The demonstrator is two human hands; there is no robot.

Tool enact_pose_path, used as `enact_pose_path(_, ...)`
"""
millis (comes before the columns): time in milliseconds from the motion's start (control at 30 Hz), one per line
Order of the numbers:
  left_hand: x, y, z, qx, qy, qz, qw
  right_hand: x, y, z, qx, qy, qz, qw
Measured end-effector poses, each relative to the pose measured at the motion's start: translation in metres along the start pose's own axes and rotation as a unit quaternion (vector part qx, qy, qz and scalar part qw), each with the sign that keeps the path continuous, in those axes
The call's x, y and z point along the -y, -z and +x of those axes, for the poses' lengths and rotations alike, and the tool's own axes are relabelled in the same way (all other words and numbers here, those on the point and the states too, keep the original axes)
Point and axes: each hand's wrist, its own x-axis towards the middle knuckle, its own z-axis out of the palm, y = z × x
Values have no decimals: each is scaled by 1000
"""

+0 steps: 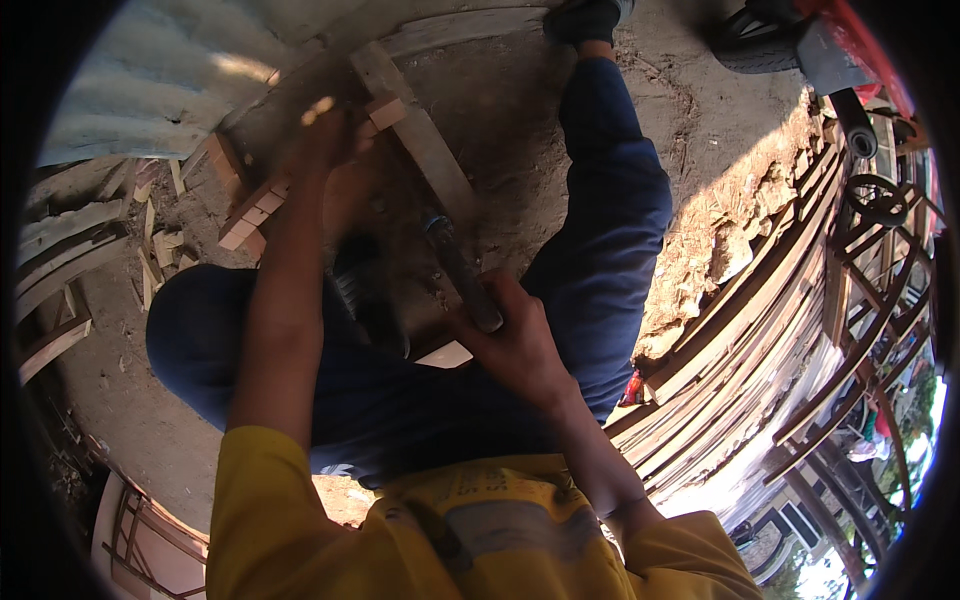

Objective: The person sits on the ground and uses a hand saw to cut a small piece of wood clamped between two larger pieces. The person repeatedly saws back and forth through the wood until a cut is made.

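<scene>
My right hand (520, 345), between my legs, is closed around the butt end of a long dark tool handle (460, 265). The handle slants up and left, with a bluish ring near its far end and a thin dark shaft beyond; its kind is unclear. My left hand (340, 140) reaches farther out, blurred, with its fingers hard to make out. Just right of it, a small pale wood block (386, 112) rests against a wooden board (425, 145) on the ground. Under my left forearm, small light wood pieces (250, 218) sit in a row.
My bent legs (615, 190) in dark blue trousers flank the work area. Long timber strips (735, 340) are stacked on the right, with a metal frame and handwheel (876, 200) beyond. Wood offcuts (160, 245) lie on the left. A pale sheet (180, 80) stands at the far left.
</scene>
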Motion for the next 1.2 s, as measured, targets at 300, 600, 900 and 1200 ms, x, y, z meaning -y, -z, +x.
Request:
enact_pose_path(300,22,-19,18,19,91,-211,973,-13,0,8,18,42,-14,999)
enact_pose_path(600,-29,-4,-18,-89,-43,97,990,-38,19,6,-14,72,-79,994)
enact_pose_path(900,-31,9,-32,-17,5,99,995,-32,5,-2,-1,86,-71,994)
enact_pose_path(1200,-22,-2,-29,-40,17,137,990,-35,36,-48,12,-14,-57,998)
